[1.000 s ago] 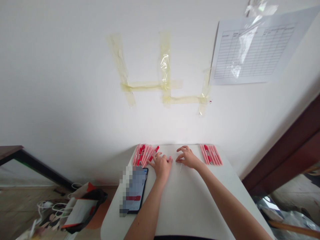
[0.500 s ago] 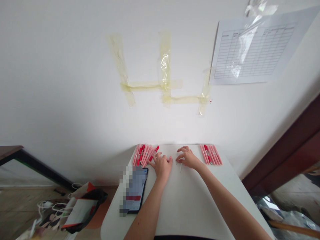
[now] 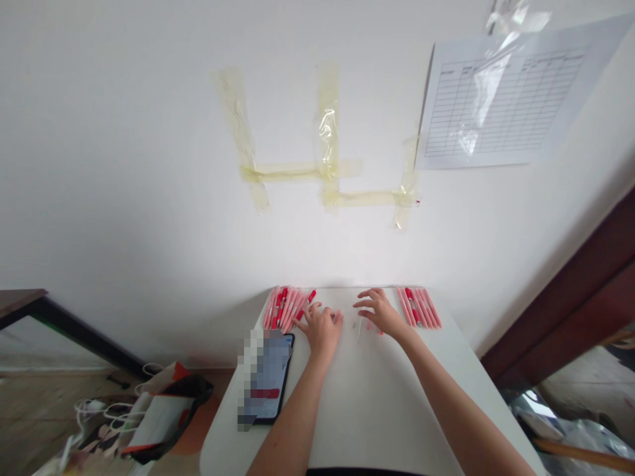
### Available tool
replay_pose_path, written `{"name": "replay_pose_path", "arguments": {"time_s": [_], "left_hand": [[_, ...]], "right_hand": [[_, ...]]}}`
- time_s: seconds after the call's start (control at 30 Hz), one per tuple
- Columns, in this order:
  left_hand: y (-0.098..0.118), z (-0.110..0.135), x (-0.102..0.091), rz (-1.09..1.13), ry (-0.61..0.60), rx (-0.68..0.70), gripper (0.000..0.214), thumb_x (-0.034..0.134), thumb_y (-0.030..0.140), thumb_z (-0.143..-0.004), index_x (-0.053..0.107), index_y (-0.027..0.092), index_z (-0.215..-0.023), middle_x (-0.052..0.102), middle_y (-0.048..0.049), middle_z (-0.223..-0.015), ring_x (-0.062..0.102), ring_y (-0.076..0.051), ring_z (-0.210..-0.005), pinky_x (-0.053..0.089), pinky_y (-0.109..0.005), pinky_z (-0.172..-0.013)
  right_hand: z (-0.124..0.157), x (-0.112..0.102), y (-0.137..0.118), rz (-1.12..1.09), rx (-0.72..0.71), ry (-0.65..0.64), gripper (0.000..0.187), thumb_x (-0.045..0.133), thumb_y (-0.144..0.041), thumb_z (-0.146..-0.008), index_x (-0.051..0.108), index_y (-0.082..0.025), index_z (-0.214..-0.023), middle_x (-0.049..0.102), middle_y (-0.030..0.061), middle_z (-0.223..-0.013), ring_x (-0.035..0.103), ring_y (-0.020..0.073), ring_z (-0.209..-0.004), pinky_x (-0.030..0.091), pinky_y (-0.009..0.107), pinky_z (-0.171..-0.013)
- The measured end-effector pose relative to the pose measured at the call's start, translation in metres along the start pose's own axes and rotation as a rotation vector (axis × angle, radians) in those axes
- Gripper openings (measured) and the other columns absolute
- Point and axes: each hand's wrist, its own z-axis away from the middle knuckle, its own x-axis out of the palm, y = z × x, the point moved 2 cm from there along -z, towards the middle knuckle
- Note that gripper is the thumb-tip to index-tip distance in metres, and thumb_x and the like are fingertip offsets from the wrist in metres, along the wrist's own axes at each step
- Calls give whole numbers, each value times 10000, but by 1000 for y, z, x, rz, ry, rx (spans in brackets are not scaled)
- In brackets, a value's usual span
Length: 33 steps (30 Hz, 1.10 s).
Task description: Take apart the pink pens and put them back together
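My left hand [image 3: 322,326] rests on the white table [image 3: 367,410] with its fingers spread, fingertips touching the left pile of pink and red pens [image 3: 288,307]. My right hand [image 3: 383,312] hovers with fingers stretched out, between a thin white refill [image 3: 359,330] lying on the table and the right row of pink pens [image 3: 418,307]. A small red piece [image 3: 380,331] shows under its palm. Neither hand grips anything that I can see.
A phone [image 3: 268,377] lies on the table's left side near my left forearm. The wall carries tape strips [image 3: 327,165] and a printed sheet [image 3: 501,106]. Bags and cables [image 3: 143,416] lie on the floor at left; a dark wooden frame [image 3: 570,311] stands right.
My right hand has opened and shifted right toward the right row of pens, uncovering the white refill on the table. My left hand has stayed in place.
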Motion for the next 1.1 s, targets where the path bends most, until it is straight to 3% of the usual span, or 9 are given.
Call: {"name": "replay_pose_path", "arguments": {"time_s": [0.3, 0.47, 0.67, 0.93, 1.1], "left_hand": [[-1, -1, -3, -23, -27, 12, 243, 577, 426, -893, 753, 259, -915, 594, -94, -1308, 441, -320, -1289, 186, -693, -1136], [-2, -3, -10, -92, -69, 137, 282, 518, 395, -936, 717, 238, -1059, 617, -116, -1299, 468, -304, -1286, 272, -609, -1135], [-1, -1, -26, -162, -178, 246, 287, 447, 310, -970, 660, 239, -1147, 651, -103, -1248, 522, -260, -1248, 352, -496, -1101], [-28, 33, -22, -173, -226, 317, 449, 401, 87, -913, 592, 251, -1285, 603, -91, -1373, 496, -237, -1330, 294, -558, -1176], [-34, 50, -18, -161, -158, 276, 420, 388, 121, -939, 611, 254, -1270, 602, -92, -1383, 509, -255, -1328, 313, -594, -1167]], "right_hand": [[56, -35, 35, 59, 102, 248, 288, 532, -440, -962, 715, -299, -1135, 644, 80, -1199, 530, 283, -1199, 458, 513, -1025], [85, -46, 51, 107, 119, 265, 317, 508, -434, -966, 700, -276, -1164, 654, 88, -1208, 547, 288, -1208, 478, 503, -1009], [101, -39, 54, 155, 91, 297, 315, 470, -332, -972, 696, -255, -1178, 675, 95, -1173, 571, 280, -1145, 491, 491, -996], [104, -29, 48, 309, 37, 312, 312, 473, -250, -958, 720, -255, -1149, 687, 96, -1146, 553, 293, -1137, 494, 502, -975], [105, -27, 44, 374, 47, 301, 284, 489, -271, -966, 749, -264, -1077, 708, 88, -1100, 541, 306, -1152, 472, 513, -996]]}}
